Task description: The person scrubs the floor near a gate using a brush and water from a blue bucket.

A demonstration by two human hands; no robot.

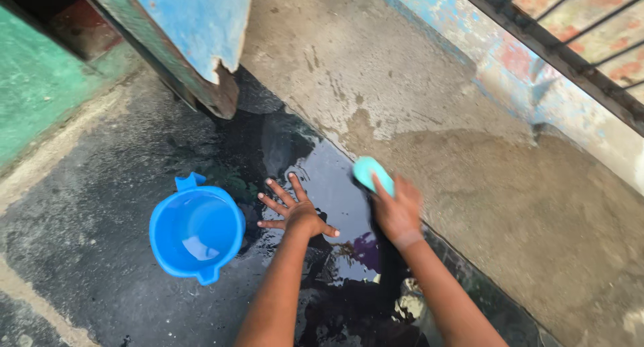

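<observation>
Motion blurs the right hand [397, 213], its fingers hiding part of a turquoise soap bar [367, 170]. Both forearms run off the frame's bottom edge.

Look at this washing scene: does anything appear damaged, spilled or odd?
Yes. The blue door has a broken, ragged bottom corner. Water pools on the dark floor around the wet dark cloth, beside the blue mug.
</observation>
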